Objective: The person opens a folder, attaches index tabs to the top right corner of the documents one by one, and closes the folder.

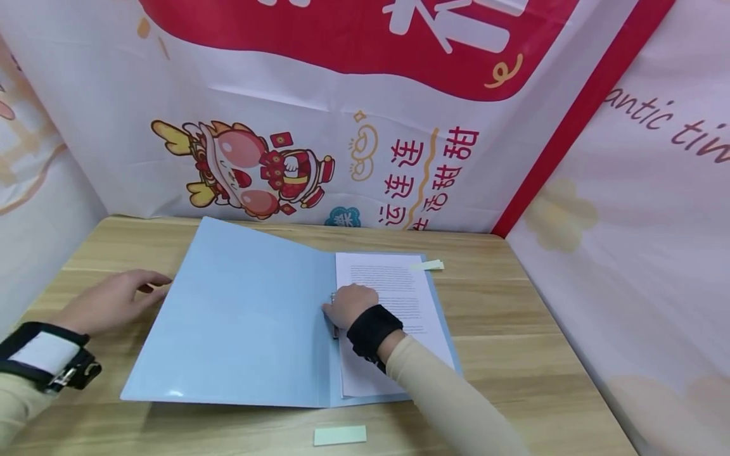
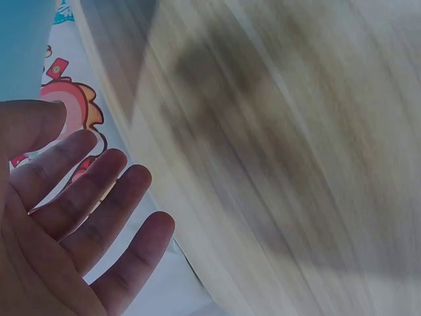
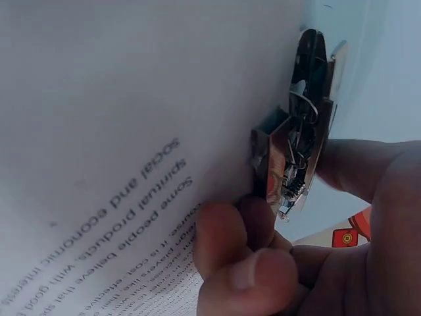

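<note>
A person's right hand (image 1: 349,306), a black strap at the wrist, curls its fingers (image 3: 227,240) round the metal spring clip (image 3: 299,125) at the spine of an open light-blue plastic folder (image 1: 245,316), thumb on one side of the clip and fingertips against the edge of the printed white sheet (image 1: 393,297) that lies in the folder's right half. The folder lies flat at the middle of a pale wood-grain table (image 1: 513,329), its front cover spread to the left. The left hand (image 1: 111,301) rests on the table just beside that cover's left edge, fingers straight and loosely spread, holding nothing. A small pale-green sticky note (image 1: 339,435) lies near the table's front edge; a pale-yellow sticky tab (image 1: 429,265) sits at the sheet's upper right corner. A white-and-red cartoon banner (image 1: 319,126) stands behind the table.
</note>
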Motion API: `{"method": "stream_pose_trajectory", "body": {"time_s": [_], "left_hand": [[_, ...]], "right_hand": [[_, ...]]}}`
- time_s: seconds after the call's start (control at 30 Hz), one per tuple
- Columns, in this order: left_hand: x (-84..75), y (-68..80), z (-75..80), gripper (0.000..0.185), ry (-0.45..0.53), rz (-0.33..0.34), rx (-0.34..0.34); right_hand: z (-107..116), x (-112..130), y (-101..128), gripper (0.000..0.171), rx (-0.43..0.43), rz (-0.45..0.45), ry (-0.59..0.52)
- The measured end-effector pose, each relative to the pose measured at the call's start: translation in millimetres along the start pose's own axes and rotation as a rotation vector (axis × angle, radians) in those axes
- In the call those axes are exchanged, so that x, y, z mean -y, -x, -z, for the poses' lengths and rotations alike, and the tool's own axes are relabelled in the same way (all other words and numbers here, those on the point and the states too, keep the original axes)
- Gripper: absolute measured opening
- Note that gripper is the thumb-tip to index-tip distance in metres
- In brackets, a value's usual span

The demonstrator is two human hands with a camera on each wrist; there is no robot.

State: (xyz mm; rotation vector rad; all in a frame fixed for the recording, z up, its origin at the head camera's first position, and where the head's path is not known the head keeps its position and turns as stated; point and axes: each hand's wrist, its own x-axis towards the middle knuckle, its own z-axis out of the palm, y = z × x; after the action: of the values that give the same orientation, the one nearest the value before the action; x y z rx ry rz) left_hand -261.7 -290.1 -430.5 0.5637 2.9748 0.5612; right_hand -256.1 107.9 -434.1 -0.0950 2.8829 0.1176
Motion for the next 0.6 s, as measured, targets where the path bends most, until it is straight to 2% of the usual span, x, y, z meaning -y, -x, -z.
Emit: {"method": "stream_pose_trajectory", "body": {"time_s": [0.33,0.6], "left_hand": [[-1.6,1.7,-3.4,0.035,0.013,0.007,0.015],[-2.5,3.3,-1.9,0.036,0.013,0.008,0.008]], "right_hand": [[-10.5,-3.4,-8.8,0.045,-0.055,-0.019,-0.164],[-7.1,-6.6,-5.1,0.045,-0.084,-0.008,-0.168]]}}
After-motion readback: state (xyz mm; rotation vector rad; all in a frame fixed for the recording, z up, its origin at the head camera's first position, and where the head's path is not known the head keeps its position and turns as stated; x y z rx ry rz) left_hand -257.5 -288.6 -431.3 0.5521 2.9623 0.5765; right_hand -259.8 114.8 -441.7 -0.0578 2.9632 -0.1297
